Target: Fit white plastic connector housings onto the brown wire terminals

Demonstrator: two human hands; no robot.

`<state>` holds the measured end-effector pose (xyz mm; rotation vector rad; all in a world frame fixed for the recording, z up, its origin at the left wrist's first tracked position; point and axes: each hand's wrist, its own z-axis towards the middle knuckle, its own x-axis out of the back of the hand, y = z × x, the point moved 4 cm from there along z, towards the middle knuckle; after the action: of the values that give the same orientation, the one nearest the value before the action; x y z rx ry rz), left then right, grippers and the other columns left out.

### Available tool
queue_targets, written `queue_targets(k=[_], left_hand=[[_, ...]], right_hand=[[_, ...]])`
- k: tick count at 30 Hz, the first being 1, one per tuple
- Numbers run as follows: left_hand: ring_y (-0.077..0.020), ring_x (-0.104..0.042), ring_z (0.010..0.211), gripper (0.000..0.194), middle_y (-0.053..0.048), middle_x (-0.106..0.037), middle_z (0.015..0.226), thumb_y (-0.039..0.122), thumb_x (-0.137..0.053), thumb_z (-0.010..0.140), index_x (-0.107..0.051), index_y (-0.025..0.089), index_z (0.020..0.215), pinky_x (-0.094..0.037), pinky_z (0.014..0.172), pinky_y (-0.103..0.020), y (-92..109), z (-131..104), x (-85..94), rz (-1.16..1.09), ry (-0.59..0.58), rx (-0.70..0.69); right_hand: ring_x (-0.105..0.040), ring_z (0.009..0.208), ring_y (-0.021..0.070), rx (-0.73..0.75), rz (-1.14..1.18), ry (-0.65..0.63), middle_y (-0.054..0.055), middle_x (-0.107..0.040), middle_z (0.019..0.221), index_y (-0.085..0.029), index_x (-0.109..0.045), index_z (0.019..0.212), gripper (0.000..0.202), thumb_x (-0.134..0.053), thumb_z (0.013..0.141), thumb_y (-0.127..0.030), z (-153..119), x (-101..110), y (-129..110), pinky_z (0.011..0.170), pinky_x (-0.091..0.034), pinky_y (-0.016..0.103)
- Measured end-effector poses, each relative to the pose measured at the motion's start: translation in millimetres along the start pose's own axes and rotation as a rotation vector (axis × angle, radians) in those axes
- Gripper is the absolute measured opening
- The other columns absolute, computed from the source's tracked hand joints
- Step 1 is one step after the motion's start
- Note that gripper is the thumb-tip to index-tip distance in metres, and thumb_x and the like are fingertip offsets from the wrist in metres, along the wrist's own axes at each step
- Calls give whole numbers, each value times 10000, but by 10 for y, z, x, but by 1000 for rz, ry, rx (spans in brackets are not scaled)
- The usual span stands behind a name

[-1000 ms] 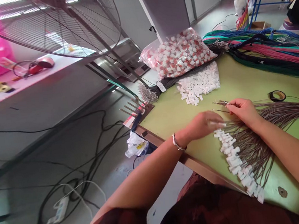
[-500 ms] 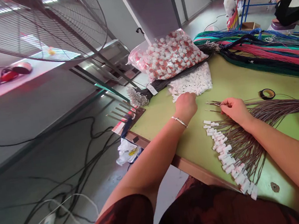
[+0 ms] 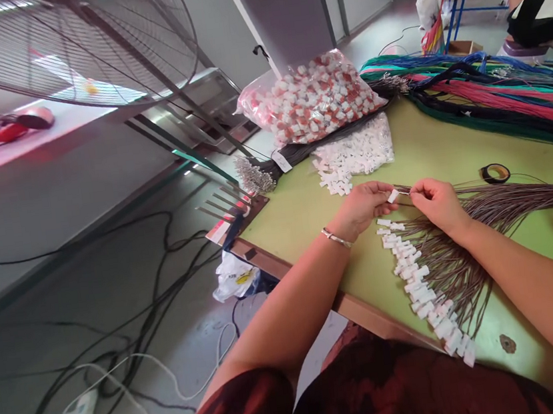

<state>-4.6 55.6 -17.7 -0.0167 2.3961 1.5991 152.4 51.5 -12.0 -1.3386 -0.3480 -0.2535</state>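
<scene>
Between the fingertips of my left hand (image 3: 365, 208) is a small white connector housing (image 3: 393, 196). My right hand (image 3: 434, 201) is closed in a pinch on thin brown wires with metal ends (image 3: 402, 191), which meet or nearly meet the housing; whether they sit inside it I cannot tell. Just below both hands lies a slanting row of white connectors (image 3: 420, 290) fitted on brown wires (image 3: 458, 272). Loose white housings (image 3: 336, 181) spill from a clear bag (image 3: 367, 145) beyond my left hand.
A larger bag of white and orange parts (image 3: 316, 101) rests behind. Bundles of coloured wires (image 3: 494, 89) cover the table's far right. A tape roll (image 3: 495, 173) lies beyond my right hand. Metal prongs (image 3: 221, 207) stick out at the left corner, near a large fan (image 3: 86, 49).
My left hand has come from the loose housings back toward my right hand, bringing a white connector housing to the wire ends. My right hand has hardly moved.
</scene>
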Motion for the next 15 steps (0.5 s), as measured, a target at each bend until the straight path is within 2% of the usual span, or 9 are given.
queue_targets(k=[4, 9, 15], left_hand=[[-75, -612, 518, 43, -24, -644, 578, 51, -590, 783, -608, 89, 781, -470, 530, -173, -18, 3, -34, -8, -57, 4], [-80, -637, 617, 79, -60, -688, 716, 31, -599, 763, -657, 64, 803, -508, 668, -205, -9, -40, -34, -78, -117, 13], [-43, -548, 506, 89, -24, -644, 631, 97, -674, 729, -667, 78, 816, -444, 509, -167, -36, -19, 16, -14, -92, -44]], right_hand=[[-394, 472, 92, 20, -64, -48, -30, -500, 516, -170, -580, 632, 99, -521, 659, -245, 3, -42, 34, 479, -321, 227], [-407, 459, 97, 9, -186, -31, -28, -521, 506, -181, -572, 624, 88, -520, 658, -244, -1, -47, 65, 478, -324, 231], [-395, 465, 99, 51, -164, 2, -33, -491, 495, -185, -556, 616, 84, -508, 661, -236, -22, -10, -21, 478, -321, 233]])
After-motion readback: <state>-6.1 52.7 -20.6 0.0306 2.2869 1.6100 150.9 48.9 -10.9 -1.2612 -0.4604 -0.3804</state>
